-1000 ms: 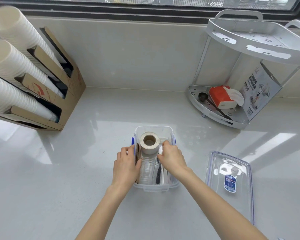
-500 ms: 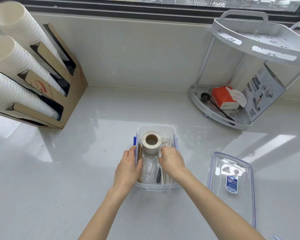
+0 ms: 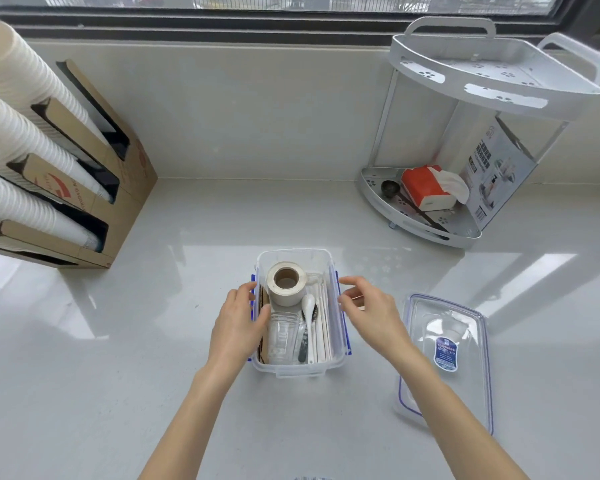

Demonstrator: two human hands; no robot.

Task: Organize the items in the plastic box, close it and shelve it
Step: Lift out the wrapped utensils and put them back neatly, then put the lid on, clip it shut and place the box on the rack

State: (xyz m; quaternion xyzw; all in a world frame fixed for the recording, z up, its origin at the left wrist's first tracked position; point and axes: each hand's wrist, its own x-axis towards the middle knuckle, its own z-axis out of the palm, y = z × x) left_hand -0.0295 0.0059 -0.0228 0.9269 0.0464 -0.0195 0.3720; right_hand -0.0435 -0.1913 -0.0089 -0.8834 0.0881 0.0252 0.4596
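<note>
A clear plastic box (image 3: 293, 255) with blue side latches stands open on the white counter. Inside it lie a roll of tape (image 3: 286, 283), a clear glass (image 3: 284, 336), a white spoon (image 3: 308, 304) and several flat sticks. My left hand (image 3: 238, 325) rests on the box's left wall, thumb over the rim. Just right of the box my right hand (image 3: 369, 311) hovers with fingers apart and nothing in it. The box's clear lid (image 3: 445, 355), with a blue label, lies flat on the counter further right.
A white two-tier corner shelf (image 3: 430, 233) stands at the back right; its lower tier holds a red tissue pack (image 3: 425, 187), a dark scoop and a printed card. A cardboard dispenser (image 3: 94, 199) with paper cup stacks fills the left.
My right hand has come out of the box and now hovers beside its right wall. My left hand stays at the left wall.
</note>
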